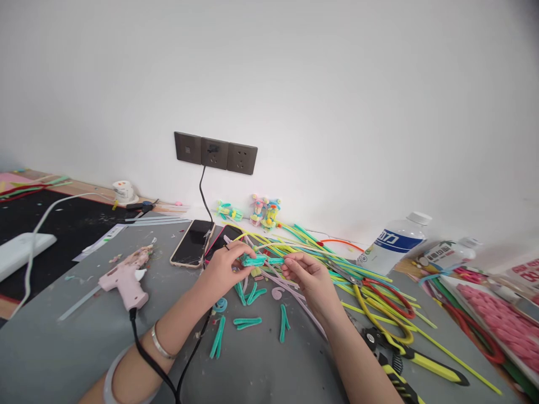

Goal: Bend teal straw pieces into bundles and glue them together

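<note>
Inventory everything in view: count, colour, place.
Held strips: several, teal, centre
Loose strips: several, teal, front
Stems: many, mixed, centre to right
Wall plates: three, dark, back
Phones: two, dark, below plates
Figures: three, multicoloured, back
Glue gun: one, pink, left
Slab: one, white, left
Surfaces: two, grey, black, underneath
Bottles: two, whitish, right
Scissors: at least one, red, yellow, right
Hand tool: one, yellow, black, right
Pile: one, pink, right
Left hand: one, centre
Right hand: one, centre

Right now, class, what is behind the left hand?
Behind the left hand, part of the pink-edged phone shows. What the hand covers cannot be seen.
</note>
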Tool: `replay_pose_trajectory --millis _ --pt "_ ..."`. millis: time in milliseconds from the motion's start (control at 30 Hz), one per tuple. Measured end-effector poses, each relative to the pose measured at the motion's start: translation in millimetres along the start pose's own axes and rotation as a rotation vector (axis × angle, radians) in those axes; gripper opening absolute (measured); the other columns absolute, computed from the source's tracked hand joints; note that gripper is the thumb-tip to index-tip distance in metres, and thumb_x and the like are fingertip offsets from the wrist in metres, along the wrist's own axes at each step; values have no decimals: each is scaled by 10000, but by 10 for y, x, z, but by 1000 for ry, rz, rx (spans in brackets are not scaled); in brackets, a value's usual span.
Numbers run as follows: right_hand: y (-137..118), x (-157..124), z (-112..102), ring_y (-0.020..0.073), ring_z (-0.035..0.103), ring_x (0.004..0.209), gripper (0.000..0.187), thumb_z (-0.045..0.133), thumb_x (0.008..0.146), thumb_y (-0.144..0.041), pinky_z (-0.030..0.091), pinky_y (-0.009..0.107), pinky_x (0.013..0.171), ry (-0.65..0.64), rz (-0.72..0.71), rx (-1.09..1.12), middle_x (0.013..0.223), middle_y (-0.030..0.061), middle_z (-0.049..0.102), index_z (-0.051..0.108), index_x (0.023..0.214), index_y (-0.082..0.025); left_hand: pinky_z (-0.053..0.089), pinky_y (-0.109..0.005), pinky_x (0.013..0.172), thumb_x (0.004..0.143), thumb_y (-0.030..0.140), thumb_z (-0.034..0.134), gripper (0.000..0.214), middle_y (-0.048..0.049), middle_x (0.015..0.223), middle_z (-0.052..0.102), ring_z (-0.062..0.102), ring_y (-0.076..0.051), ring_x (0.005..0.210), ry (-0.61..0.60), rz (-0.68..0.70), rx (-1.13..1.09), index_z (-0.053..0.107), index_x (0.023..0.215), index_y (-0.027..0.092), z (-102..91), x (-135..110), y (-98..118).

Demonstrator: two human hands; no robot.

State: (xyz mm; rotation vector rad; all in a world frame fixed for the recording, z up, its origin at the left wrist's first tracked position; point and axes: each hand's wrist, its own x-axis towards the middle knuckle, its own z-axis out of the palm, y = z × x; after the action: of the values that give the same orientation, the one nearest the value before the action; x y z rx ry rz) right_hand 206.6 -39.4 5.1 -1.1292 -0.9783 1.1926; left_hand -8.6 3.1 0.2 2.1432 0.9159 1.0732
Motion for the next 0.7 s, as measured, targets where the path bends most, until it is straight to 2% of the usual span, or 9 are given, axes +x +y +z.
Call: replay_pose_trajectory --millis 167,367,567,700 --pt "4 0 -1 219 704 714 387 904 566 -465 570 347 689 -3 56 12 736 48 752 745 809 -209 607 -236 641 814 180 598 122 -59 999 652 673 -169 835 32 -47 -39 648 922 207 8 7 -28" --pt "-2 -13 18 178 652 611 362 873 617 -476 526 306 610 -53 39 0 683 38 720 712 764 -187 597 -233 612 791 246 683 135 -31 899 714 659 -155 734 51 -98 -63 666 917 202 1 21 4" --pt "12 -20 32 134 480 540 330 798 696 -498 389 264 519 -19 -108 -111 591 -9 583 657 713 -200 570 -210 556 787 292 705 156 -11 758 672 642 -146 669 61 -137 -85 685 909 196 1 13 25" --pt "31 -19 56 149 466 599 314 745 745 -502 382 274 559 0 -207 -197 653 -8 552 625 715 -214 573 -213 555 791 306 704 164 -21 798 696 650 -147 673 47 -132 -118 688 909 194 5 15 35"
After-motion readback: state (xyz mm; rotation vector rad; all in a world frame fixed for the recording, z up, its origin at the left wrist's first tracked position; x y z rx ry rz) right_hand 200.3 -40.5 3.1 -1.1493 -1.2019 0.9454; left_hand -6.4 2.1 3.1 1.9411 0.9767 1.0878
